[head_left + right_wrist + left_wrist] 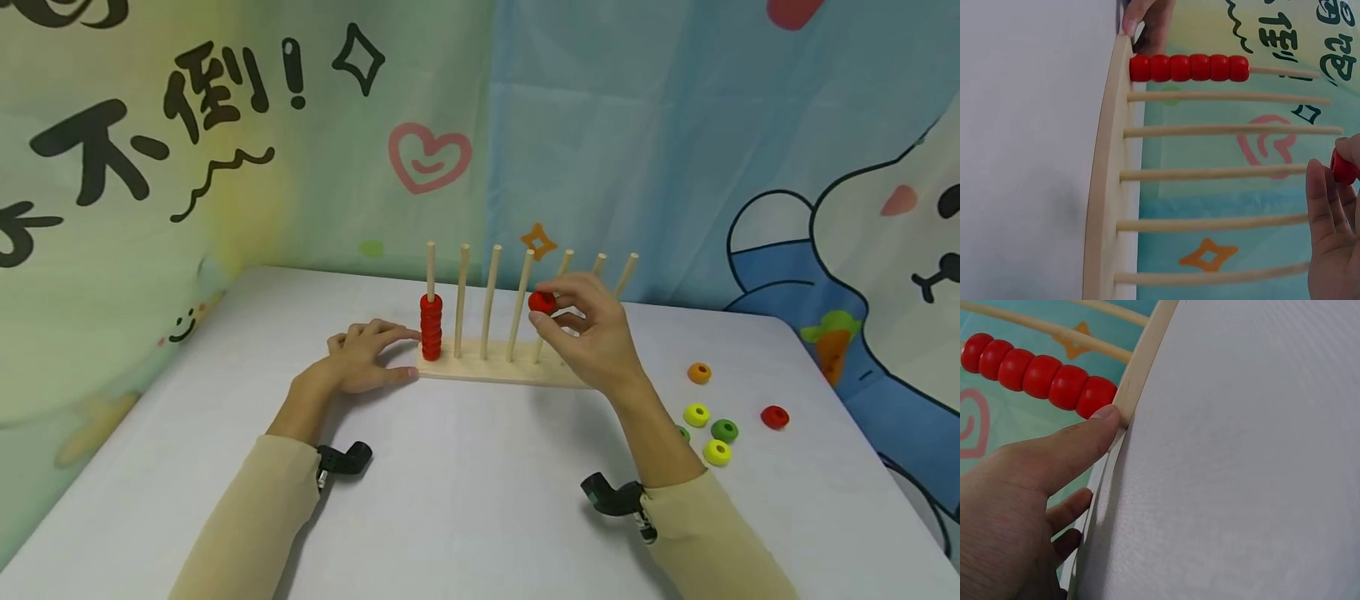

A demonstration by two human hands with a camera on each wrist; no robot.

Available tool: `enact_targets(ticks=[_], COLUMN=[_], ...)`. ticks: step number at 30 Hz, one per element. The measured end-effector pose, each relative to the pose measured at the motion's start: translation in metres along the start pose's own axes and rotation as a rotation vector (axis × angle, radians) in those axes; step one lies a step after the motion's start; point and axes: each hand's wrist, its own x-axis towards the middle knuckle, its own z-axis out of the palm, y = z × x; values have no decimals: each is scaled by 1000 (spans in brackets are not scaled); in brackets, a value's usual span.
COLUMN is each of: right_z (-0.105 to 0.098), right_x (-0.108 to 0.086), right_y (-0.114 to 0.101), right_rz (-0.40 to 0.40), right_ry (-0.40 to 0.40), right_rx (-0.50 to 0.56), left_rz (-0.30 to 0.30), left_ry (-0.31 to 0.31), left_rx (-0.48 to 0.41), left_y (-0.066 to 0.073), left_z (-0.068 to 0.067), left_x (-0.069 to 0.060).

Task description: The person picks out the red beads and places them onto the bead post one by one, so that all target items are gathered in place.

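Observation:
A wooden peg stand (487, 371) with a row of upright pegs stands on the table. Several red beads (431, 327) are stacked on its leftmost peg, also plain in the left wrist view (1041, 375). My left hand (367, 358) holds the stand's left end, its thumb (1100, 422) on the front corner and index finger at the back. Between thumb and fingers, my right hand (596, 333) pinches a single red bead (542, 302), raised among the middle pegs. In the right wrist view that bead (1342, 167) is partly covered by the fingers.
On the table's right lie loose beads: an orange one (699, 372), a red one (775, 417), yellow ones (696, 415) and green ones (724, 431), one partly behind the right forearm. A printed cloth (600, 125) hangs behind the white table (465, 500).

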Motion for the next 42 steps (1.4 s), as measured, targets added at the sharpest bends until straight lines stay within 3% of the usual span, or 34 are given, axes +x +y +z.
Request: enact_targets(ticks=[19,42], right_z=[41,75], right_x=[18,50], right_y=[1,-20], right_rz=[-40,-68], right_ry=[-24,-57], right_rx=[104,112], left_rz=[-5,-4], left_ry=[8,7], left_rx=[7,-5], left_y=[2,-1], left_z=[-3,0], left_x=[-1,-1])
